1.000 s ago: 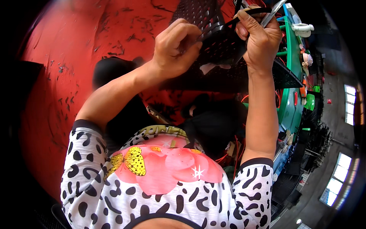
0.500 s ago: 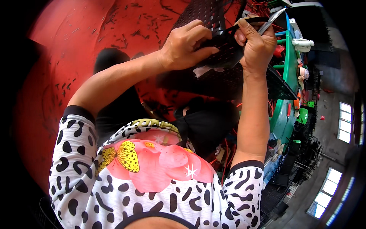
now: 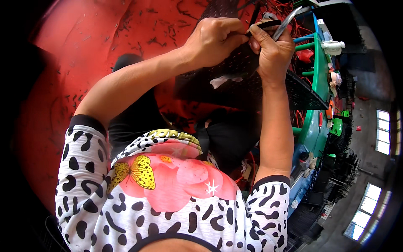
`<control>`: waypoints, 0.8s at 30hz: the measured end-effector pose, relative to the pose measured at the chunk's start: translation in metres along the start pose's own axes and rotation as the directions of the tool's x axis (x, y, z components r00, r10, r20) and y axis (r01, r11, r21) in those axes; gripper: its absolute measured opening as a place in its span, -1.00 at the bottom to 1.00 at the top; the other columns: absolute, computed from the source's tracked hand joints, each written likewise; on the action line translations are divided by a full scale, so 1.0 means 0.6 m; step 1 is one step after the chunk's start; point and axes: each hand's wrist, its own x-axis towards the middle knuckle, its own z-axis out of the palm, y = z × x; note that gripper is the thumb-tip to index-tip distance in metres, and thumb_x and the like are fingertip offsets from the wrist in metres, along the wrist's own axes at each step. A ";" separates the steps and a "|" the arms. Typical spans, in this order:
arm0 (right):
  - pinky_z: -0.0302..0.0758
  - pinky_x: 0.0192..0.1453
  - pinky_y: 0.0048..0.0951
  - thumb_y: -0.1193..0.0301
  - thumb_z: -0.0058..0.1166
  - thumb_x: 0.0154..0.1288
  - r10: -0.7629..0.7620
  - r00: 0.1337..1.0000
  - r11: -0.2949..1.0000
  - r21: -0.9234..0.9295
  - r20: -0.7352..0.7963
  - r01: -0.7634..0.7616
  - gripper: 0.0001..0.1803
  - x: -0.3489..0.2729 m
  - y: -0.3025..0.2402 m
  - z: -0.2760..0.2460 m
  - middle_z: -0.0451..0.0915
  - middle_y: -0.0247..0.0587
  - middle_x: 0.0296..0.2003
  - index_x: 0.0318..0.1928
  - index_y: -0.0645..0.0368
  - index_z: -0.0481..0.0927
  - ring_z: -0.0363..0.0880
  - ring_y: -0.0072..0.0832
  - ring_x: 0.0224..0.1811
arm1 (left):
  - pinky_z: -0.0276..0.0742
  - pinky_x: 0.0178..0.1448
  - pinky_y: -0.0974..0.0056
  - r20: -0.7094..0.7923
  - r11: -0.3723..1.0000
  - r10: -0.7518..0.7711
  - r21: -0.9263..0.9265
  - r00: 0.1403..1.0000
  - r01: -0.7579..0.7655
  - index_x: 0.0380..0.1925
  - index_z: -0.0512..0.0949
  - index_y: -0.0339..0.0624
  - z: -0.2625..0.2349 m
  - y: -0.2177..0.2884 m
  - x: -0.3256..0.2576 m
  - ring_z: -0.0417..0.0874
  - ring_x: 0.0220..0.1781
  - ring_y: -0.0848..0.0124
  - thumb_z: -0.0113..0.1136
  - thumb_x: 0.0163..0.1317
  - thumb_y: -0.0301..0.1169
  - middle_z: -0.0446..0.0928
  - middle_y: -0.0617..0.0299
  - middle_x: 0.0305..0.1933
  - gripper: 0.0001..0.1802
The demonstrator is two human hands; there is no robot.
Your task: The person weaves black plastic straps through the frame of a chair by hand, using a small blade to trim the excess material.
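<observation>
A: In the upper middle of the frame, your left hand (image 3: 214,42) was closed in a loose fist on the black perforated mesh piece (image 3: 235,67), fingers curled over its top edge. Your right hand (image 3: 275,52) was also closed, pinching a thin black strip (image 3: 264,25) together with a slim silver metal tool (image 3: 287,23).

B: Which way did they point?

A: The strip lay almost level, its long axis going from your left fingers toward the upper right. The tool pointed up and to the right, out past your knuckles. The mesh piece hung just below both hands, above the red floor (image 3: 84,63).

B: What could have gone wrong?

A: I judge that the tool tip could slip off the strip, because your grip was very near the end, and strike your left fingers. Also the mesh could sag and pull the strip out. The green metal frame (image 3: 321,71) stood near on the right.
</observation>
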 end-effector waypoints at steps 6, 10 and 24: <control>0.15 -0.63 -0.69 0.61 0.15 0.13 -0.009 1.000 0.999 -0.044 0.019 0.009 -0.89 -0.003 0.010 0.007 0.45 -0.38 -0.63 -0.43 0.22 0.47 0.32 -0.70 -0.68 | 0.37 -0.44 0.28 0.064 0.993 0.068 0.088 0.996 -0.074 -0.41 0.46 -0.30 -0.004 -0.011 -0.003 0.48 -0.54 0.23 0.17 0.09 -0.54 0.42 0.09 -0.56 -0.91; 0.17 -0.62 -0.72 0.54 0.11 0.18 0.036 0.999 0.999 -0.017 -0.011 -0.036 -0.95 0.002 0.007 0.013 0.47 -0.38 -0.61 -0.36 0.23 0.50 0.35 -0.72 -0.65 | 0.34 -0.48 0.30 -0.028 0.988 0.103 0.122 0.994 -0.099 -0.41 0.46 -0.29 0.000 -0.016 -0.011 0.44 -0.59 0.29 0.18 0.10 -0.53 0.40 0.11 -0.59 -0.90; 0.21 -0.65 -0.71 0.49 -0.01 0.23 0.150 0.965 0.982 0.146 -0.217 -0.120 -0.98 -0.013 -0.013 0.015 0.44 -0.44 -0.60 -0.35 0.14 0.45 0.32 -0.75 -0.67 | 0.22 -0.57 0.44 -0.174 0.992 0.020 0.126 0.984 0.002 -0.46 0.44 -0.26 0.020 -0.009 -0.028 0.26 -0.67 0.61 0.16 0.14 -0.55 0.32 0.32 -0.69 -0.92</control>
